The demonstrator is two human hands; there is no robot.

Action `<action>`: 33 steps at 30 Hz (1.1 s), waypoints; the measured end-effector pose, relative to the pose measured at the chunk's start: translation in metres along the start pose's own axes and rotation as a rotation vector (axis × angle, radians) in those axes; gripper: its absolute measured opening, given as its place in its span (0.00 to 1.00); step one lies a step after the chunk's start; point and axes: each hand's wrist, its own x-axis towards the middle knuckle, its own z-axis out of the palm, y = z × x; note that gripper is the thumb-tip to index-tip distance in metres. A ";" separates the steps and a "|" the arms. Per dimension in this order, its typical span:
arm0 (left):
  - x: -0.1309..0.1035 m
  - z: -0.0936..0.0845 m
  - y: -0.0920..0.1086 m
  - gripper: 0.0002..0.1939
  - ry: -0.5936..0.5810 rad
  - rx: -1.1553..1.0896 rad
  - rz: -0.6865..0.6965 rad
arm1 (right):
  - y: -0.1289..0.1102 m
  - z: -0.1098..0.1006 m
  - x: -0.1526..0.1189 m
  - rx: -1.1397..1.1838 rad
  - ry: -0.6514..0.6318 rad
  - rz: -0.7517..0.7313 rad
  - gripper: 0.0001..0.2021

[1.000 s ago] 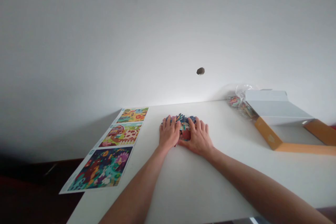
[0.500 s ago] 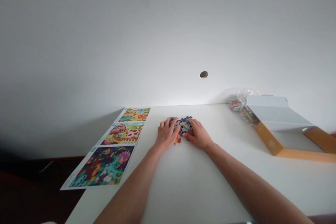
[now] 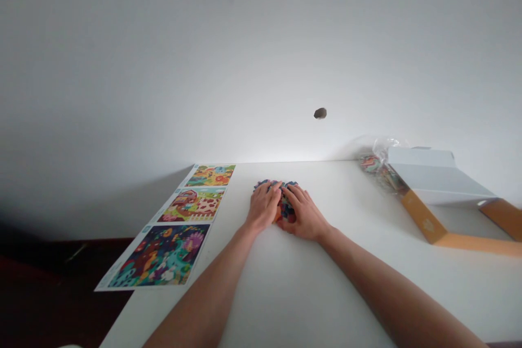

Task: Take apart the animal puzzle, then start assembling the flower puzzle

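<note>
Puzzle pieces [image 3: 286, 208]: heaped on the bench [image 3: 281, 293], right of the picture sheet [image 3: 179, 221]
Left hand [image 3: 263, 207]: laid open over the half nearer the sheet
Right hand [image 3: 305, 216]: open across the farther half

Jigsaw pieces [image 3: 286, 207]: dark blue, orange, other colours; bunched in small heap on white tabletop [image 3: 293, 293], partly covered.

From here I see soft gray light. The wall [image 3: 261, 65] is brightest low in the middle. The bottom left is very dark. The bag [image 3: 381, 171] makes a soft shadow. The small pieces [image 3: 286, 207] look fuzzy.
</note>
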 end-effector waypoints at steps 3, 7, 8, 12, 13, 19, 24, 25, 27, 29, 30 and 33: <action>0.004 -0.007 -0.006 0.24 0.007 -0.047 0.010 | 0.009 -0.005 0.003 0.030 0.024 0.024 0.35; 0.005 -0.010 -0.009 0.24 0.071 0.030 -0.096 | 0.007 -0.002 0.000 -0.007 0.054 0.111 0.32; 0.005 -0.009 -0.009 0.23 0.069 0.071 -0.129 | 0.004 0.001 -0.002 -0.036 0.096 0.169 0.31; 0.003 -0.004 -0.007 0.23 -0.002 0.168 -0.132 | -0.014 0.018 -0.013 -0.094 0.252 0.382 0.32; 0.003 -0.004 -0.007 0.23 -0.002 0.178 -0.109 | -0.018 0.021 -0.016 -0.088 0.236 0.371 0.33; 0.003 -0.010 -0.001 0.20 0.084 0.106 -0.073 | -0.029 0.019 -0.014 -0.085 0.090 0.218 0.51; 0.002 -0.005 0.003 0.24 0.129 -0.136 -0.085 | -0.010 0.005 -0.003 -0.026 0.035 0.150 0.43; 0.001 -0.004 0.003 0.23 0.135 -0.147 -0.084 | -0.006 0.003 -0.001 -0.005 0.037 0.143 0.42; 0.000 -0.002 0.004 0.22 0.145 -0.155 -0.064 | 0.002 0.001 0.001 0.041 0.069 0.137 0.37; 0.000 0.000 0.005 0.22 0.136 -0.166 -0.027 | 0.007 -0.001 0.001 0.100 0.127 0.140 0.29; 0.000 0.001 0.005 0.21 0.121 -0.168 -0.002 | 0.009 -0.001 0.002 0.131 0.157 0.143 0.25; 0.000 0.001 0.005 0.19 0.096 -0.146 0.053 | 0.011 -0.001 0.003 0.205 0.225 0.153 0.18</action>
